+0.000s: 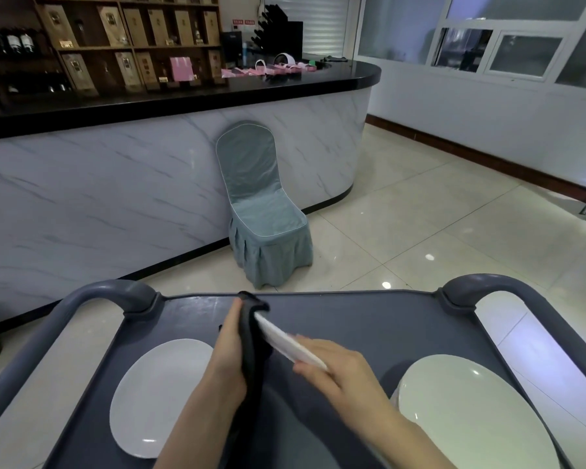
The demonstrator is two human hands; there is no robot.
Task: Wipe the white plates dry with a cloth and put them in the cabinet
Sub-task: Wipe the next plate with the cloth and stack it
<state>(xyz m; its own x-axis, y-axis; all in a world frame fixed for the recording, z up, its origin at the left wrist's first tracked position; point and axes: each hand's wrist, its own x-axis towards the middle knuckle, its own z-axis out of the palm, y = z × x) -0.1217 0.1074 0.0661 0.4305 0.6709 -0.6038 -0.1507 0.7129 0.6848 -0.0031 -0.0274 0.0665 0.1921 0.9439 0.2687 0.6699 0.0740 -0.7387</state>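
Note:
A white plate (286,341) is held on edge above the grey cart top (369,330). My right hand (335,370) grips its near rim. A dark cloth (252,346) is pressed against the plate's left face by my left hand (229,346), and the cloth wraps over the plate's far edge. One white oval plate (159,394) lies flat on the cart at the left. On the right rests another white plate (467,411), with something white partly hidden under it. No cabinet is in view.
The cart has raised grey handles at the left (115,292) and right (481,286). A covered grey-blue chair (264,211) stands ahead against a marble-faced counter (115,184) with a black top. Tiled floor (437,238) opens to the right.

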